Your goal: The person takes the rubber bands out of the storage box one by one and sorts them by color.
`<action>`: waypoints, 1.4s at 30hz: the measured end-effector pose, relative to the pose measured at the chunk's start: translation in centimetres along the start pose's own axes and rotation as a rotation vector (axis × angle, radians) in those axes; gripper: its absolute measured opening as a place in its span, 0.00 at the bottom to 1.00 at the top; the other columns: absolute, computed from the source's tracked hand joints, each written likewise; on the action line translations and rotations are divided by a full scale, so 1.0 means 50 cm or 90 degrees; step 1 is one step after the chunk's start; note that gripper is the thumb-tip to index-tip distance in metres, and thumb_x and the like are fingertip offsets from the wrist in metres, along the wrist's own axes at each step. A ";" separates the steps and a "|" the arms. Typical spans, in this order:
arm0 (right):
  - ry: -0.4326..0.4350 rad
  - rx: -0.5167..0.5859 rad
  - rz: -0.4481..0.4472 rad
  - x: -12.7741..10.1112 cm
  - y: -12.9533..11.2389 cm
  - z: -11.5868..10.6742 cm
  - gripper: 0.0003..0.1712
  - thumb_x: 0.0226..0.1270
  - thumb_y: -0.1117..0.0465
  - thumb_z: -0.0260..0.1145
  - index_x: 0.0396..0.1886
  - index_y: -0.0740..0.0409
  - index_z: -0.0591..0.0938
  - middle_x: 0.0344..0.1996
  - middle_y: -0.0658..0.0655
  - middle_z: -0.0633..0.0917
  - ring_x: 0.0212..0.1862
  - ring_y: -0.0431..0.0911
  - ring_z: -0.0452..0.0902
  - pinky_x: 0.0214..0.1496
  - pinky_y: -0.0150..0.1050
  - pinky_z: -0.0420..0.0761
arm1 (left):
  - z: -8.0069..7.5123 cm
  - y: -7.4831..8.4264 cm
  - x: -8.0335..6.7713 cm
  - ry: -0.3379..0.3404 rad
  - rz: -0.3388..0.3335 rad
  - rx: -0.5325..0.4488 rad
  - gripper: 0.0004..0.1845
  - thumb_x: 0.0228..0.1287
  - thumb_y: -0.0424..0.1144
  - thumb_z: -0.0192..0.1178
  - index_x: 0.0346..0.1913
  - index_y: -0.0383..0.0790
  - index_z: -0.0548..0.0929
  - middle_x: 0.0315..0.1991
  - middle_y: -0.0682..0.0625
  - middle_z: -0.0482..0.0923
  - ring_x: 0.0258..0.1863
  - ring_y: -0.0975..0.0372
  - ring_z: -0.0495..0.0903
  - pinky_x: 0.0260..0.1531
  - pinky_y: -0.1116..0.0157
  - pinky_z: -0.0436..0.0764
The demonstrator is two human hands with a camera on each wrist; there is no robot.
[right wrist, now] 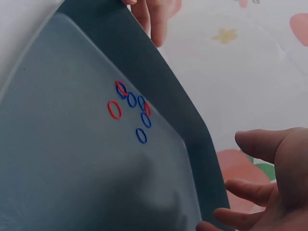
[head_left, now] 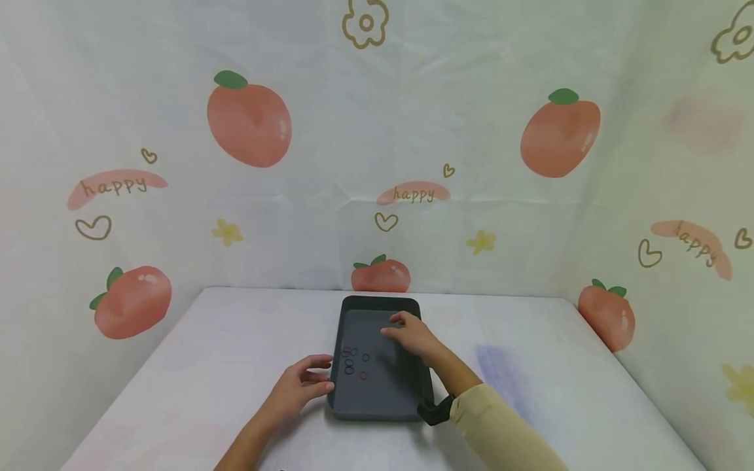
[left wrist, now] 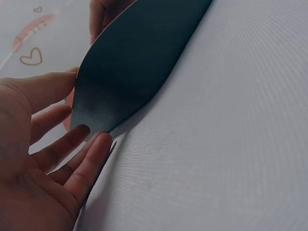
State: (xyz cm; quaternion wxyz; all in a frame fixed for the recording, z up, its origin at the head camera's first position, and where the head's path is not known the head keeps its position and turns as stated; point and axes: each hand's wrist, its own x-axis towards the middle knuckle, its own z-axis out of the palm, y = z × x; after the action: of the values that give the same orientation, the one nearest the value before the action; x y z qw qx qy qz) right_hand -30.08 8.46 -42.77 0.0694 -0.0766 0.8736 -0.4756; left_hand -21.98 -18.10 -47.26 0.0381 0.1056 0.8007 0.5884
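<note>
A dark grey rectangular tray (head_left: 377, 402) lies lengthwise on the table. Inside, toward its left side, several small thin rings, red (right wrist: 114, 109) and blue (right wrist: 141, 135), are scattered flat; a few overlap. My left hand (head_left: 294, 389) is at the tray's left long side, thumb and fingers spread, fingertips right at the outer wall (left wrist: 130, 62). Over the far right part of the tray hovers my right hand (head_left: 415, 337), its fingers loosely bent with nothing between them. Seen from the right wrist, that hand (right wrist: 288, 178) has its fingers apart beside the tray wall.
White cloth covers the table (head_left: 253, 327), which ends at a back wall (head_left: 330, 131) printed with fruit, hearts and flowers. A black band (head_left: 436, 411) circles the right wrist, beside a beige sleeve (head_left: 495, 418) that reaches in near the tray's front right corner.
</note>
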 end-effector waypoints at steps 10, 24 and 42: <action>0.006 -0.009 -0.006 -0.001 0.003 0.012 0.26 0.67 0.54 0.66 0.59 0.64 0.75 0.59 0.64 0.75 0.59 0.59 0.71 0.54 0.55 0.73 | -0.002 -0.002 -0.003 -0.005 -0.002 -0.005 0.29 0.59 0.38 0.69 0.62 0.35 0.74 0.57 0.38 0.75 0.48 0.52 0.80 0.46 0.58 0.79; 0.001 -0.001 -0.017 0.008 -0.006 0.022 0.26 0.66 0.53 0.66 0.58 0.63 0.77 0.58 0.63 0.76 0.58 0.58 0.72 0.55 0.55 0.73 | -0.004 -0.004 -0.004 -0.006 -0.004 -0.017 0.28 0.59 0.38 0.69 0.62 0.35 0.75 0.57 0.38 0.75 0.48 0.52 0.80 0.44 0.62 0.80; -0.054 0.179 0.010 0.029 -0.025 0.046 0.25 0.68 0.57 0.65 0.58 0.70 0.75 0.52 0.63 0.78 0.53 0.56 0.75 0.53 0.55 0.77 | -0.003 -0.008 0.000 -0.022 0.011 -0.024 0.28 0.61 0.37 0.68 0.63 0.34 0.74 0.56 0.37 0.75 0.48 0.51 0.80 0.44 0.64 0.80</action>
State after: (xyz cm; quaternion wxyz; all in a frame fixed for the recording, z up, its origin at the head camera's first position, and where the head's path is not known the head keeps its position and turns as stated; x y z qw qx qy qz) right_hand -30.99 5.64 -43.04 0.1202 -0.0790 0.7954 -0.5887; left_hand -22.03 -18.34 -47.61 0.0489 0.1218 0.7877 0.6020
